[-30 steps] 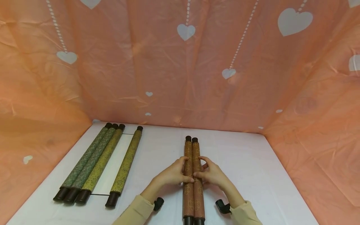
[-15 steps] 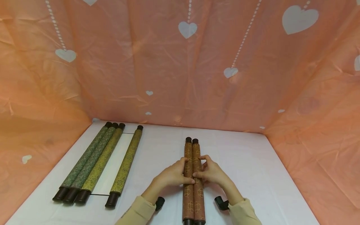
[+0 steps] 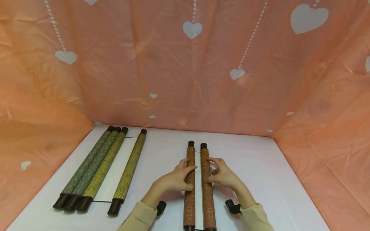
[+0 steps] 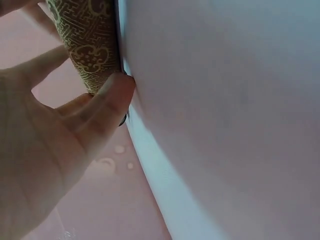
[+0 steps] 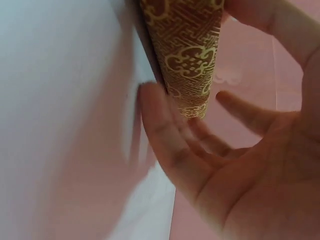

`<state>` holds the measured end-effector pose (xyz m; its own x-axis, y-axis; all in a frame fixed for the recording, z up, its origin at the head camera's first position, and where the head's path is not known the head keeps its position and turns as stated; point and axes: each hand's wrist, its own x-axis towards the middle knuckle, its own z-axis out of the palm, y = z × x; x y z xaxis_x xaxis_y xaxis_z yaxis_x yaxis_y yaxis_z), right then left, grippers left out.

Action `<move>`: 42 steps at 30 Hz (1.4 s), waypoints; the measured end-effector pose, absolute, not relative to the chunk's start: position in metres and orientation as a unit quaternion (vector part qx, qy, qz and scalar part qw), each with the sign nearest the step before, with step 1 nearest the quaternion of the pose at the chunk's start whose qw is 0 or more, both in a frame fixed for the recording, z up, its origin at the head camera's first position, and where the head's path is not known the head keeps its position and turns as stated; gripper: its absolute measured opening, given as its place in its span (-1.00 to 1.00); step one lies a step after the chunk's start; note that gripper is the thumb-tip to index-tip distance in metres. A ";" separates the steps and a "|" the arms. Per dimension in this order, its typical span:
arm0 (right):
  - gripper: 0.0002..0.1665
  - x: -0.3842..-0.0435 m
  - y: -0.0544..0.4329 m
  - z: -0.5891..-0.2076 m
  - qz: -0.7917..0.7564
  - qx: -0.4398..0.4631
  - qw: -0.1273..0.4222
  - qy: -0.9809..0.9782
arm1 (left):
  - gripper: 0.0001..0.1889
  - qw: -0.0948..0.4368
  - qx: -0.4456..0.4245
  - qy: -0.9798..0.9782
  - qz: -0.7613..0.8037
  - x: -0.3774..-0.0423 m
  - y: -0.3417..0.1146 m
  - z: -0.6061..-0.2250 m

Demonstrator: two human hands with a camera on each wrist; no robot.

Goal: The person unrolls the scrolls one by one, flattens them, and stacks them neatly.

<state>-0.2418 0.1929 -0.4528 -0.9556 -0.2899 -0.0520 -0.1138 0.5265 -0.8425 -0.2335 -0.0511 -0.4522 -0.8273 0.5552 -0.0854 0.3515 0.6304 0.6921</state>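
A brown scroll with gold patterns lies lengthwise in front of me, slightly unrolled. Its left roller (image 3: 189,200) and right roller (image 3: 208,202) stand apart with a narrow strip of white paper (image 3: 198,195) between them. My left hand (image 3: 174,180) grips the left roller, thumb on the near part and fingers further along. From the other side, my right hand (image 3: 226,175) holds the right roller between thumb and fingers. In the left wrist view the patterned roller (image 4: 92,50) sits between the fingers; the right wrist view shows the other roller (image 5: 187,60) amid curved fingers.
On the left of the white table (image 3: 162,150) lie a rolled green scroll (image 3: 89,160) and a yellow-green scroll (image 3: 130,170), partly open with white paper showing. Orange cloth with white hearts (image 3: 192,30) encloses the back and sides. Black wrist devices (image 3: 233,207) sit by the sleeves.
The two brown rollers, side by side before, have moved apart, the left one leftward and the right one rightward with the hands. White paper now shows between them.
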 end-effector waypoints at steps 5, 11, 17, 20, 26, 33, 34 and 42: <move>0.02 -0.247 0.201 -0.456 -0.447 -0.218 0.088 0.863 | -0.18 0.160 0.256 0.893 0.333 -0.234 -0.052 -0.454; -0.11 -0.250 0.208 -0.456 -0.416 -0.285 0.097 0.858 | -0.30 0.133 0.256 0.899 0.328 -0.236 -0.056 -0.452; -0.14 -0.250 0.209 -0.454 -0.420 -0.248 0.083 0.869 | -0.44 0.091 0.223 0.914 0.325 -0.237 -0.060 -0.448; -0.11 -0.250 0.208 -0.456 -0.414 -0.202 0.069 0.885 | -0.45 0.076 0.205 0.921 0.321 -0.239 -0.062 -0.450; -0.08 -0.251 0.208 -0.459 -0.407 -0.155 0.041 0.899 | -0.41 0.081 0.201 0.914 0.343 -0.242 -0.070 -0.452; -0.15 -0.252 0.217 -0.459 -0.392 -0.209 0.021 0.896 | -0.36 0.120 0.249 0.890 0.363 -0.246 -0.080 -0.449; -0.17 -0.252 0.218 -0.459 -0.386 -0.220 0.020 0.895 | -0.38 0.124 0.256 0.888 0.361 -0.246 -0.081 -0.448; -0.20 -0.252 0.228 -0.457 -0.382 -0.233 0.055 0.893 | -0.48 0.134 0.274 0.884 0.353 -0.247 -0.086 -0.448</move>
<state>-0.2524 0.2282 -0.4570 -0.8857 -0.4575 0.0794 -0.3732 0.5996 -0.7079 -0.2466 -0.0863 -0.4480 -0.8139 0.5794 -0.0437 0.3899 0.6003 0.6982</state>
